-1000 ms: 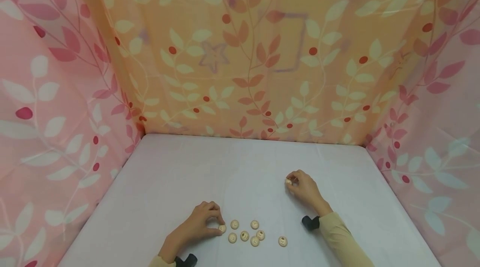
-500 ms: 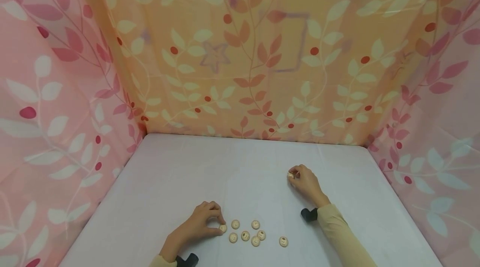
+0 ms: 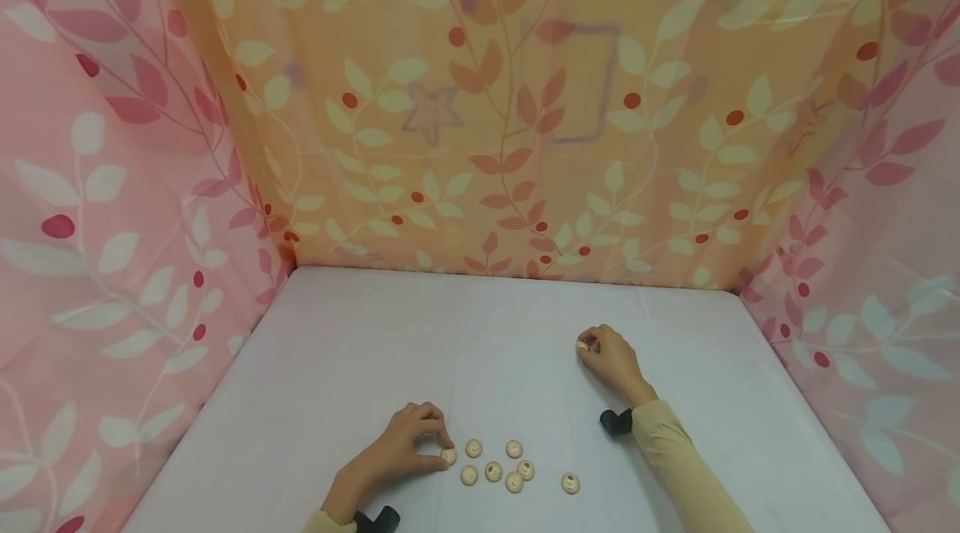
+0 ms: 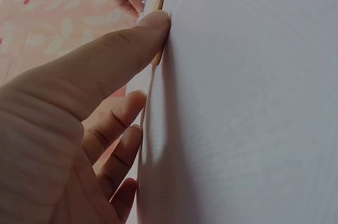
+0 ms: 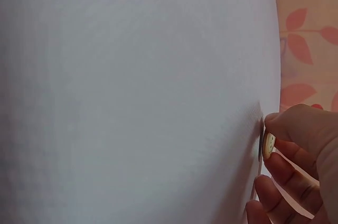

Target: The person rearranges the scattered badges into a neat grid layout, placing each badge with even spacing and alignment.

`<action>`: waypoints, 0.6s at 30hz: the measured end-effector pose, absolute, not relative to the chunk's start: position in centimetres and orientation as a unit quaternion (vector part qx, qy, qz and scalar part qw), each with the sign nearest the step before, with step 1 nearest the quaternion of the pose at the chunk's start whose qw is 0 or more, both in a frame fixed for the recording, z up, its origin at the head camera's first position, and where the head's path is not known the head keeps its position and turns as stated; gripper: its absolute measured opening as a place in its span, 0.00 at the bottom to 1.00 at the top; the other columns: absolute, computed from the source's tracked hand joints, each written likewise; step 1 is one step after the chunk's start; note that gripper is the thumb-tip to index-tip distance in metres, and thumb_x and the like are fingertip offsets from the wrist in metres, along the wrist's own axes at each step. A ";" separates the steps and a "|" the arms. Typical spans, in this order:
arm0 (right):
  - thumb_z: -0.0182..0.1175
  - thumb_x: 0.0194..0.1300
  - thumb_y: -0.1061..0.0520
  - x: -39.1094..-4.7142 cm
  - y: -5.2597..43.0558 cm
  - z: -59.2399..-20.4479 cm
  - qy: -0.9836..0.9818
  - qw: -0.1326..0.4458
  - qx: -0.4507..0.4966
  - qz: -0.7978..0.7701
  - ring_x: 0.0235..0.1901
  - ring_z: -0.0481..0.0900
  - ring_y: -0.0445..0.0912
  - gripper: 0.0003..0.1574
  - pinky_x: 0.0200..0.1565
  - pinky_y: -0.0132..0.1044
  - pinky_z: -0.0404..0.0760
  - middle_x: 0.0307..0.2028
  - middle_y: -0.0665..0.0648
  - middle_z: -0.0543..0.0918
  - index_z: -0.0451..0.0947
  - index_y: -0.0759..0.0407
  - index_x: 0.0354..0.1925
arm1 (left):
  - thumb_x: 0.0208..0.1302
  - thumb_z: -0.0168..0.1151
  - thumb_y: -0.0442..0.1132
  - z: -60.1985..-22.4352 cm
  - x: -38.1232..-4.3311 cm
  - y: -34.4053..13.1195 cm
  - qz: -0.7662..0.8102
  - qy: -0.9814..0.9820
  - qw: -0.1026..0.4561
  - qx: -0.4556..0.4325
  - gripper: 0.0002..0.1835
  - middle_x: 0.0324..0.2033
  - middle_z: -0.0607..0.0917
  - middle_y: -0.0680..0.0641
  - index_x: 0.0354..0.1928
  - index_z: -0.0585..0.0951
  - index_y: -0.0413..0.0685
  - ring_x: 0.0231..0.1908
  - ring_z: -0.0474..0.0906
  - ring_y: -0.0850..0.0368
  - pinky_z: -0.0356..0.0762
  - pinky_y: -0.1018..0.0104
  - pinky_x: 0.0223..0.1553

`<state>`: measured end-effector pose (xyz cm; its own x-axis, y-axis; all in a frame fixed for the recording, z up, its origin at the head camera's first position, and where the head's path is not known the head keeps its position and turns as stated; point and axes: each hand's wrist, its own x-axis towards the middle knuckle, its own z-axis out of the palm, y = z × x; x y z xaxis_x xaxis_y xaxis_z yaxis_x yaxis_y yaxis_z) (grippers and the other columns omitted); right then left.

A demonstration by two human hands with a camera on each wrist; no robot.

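Note:
My left hand [image 3: 405, 441] pinches a small round wooden disc [image 3: 448, 456] by its edges between thumb and forefinger, low over the white table. In the left wrist view the thumb [image 4: 153, 23] covers much of that disc, and the other fingers lie loosely bent by the cloth. Farther out to the right, my right hand [image 3: 611, 356] holds another disc [image 5: 269, 146] between thumb and fingertips, tilted on edge close over the tabletop. Just right of the left hand lie several similar pale discs [image 3: 493, 471] with dark, face-like marks; two of them overlap or touch.
One disc [image 3: 571, 483] lies apart at the right of the group. White cloth covers the table [image 3: 360, 333]. Leaf-patterned curtains [image 3: 510, 141] hang behind it and along both sides. Each wrist wears a black camera mount [image 3: 617, 422].
My right hand has moved away from me, farther up the table, with its disc. The left hand keeps its grip in nearly the same place, and the loose discs have not moved.

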<state>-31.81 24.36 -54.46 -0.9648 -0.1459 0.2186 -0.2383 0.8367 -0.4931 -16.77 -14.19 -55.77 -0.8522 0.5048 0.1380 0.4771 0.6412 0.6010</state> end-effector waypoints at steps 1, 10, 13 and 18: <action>0.63 0.55 0.54 -31.9 24.4 -54.4 -0.954 0.087 0.102 0.267 0.28 0.71 0.42 0.10 0.29 0.36 0.67 0.29 0.50 0.76 0.81 0.55 0.37 | 0.48 0.67 0.58 -55.7 -16.7 -14.2 0.326 0.906 0.023 0.269 0.10 0.39 0.72 0.66 0.32 0.81 0.70 0.42 0.64 0.65 0.61 0.54 0.49; 0.63 0.55 0.54 -32.1 24.3 -54.5 -0.955 0.086 0.103 0.264 0.27 0.69 0.42 0.10 0.27 0.35 0.66 0.29 0.51 0.75 0.81 0.55 0.37 | 0.48 0.67 0.58 -55.8 -16.8 -14.2 0.327 0.907 0.028 0.265 0.10 0.39 0.72 0.66 0.32 0.81 0.70 0.42 0.64 0.65 0.62 0.54 0.49; 0.64 0.55 0.53 -32.1 24.3 -54.6 -0.955 0.086 0.102 0.265 0.27 0.69 0.43 0.11 0.27 0.36 0.66 0.30 0.51 0.75 0.81 0.55 0.38 | 0.47 0.67 0.58 -55.8 -16.8 -14.2 0.328 0.906 0.027 0.267 0.10 0.39 0.72 0.66 0.32 0.81 0.69 0.43 0.64 0.65 0.62 0.54 0.49; 0.65 0.54 0.51 -32.0 24.4 -54.7 -0.955 0.086 0.097 0.266 0.28 0.69 0.43 0.14 0.27 0.36 0.66 0.32 0.52 0.75 0.80 0.55 0.39 | 0.48 0.68 0.57 -55.9 -16.8 -14.3 0.328 0.904 0.023 0.271 0.10 0.40 0.72 0.66 0.32 0.81 0.69 0.43 0.64 0.65 0.61 0.54 0.49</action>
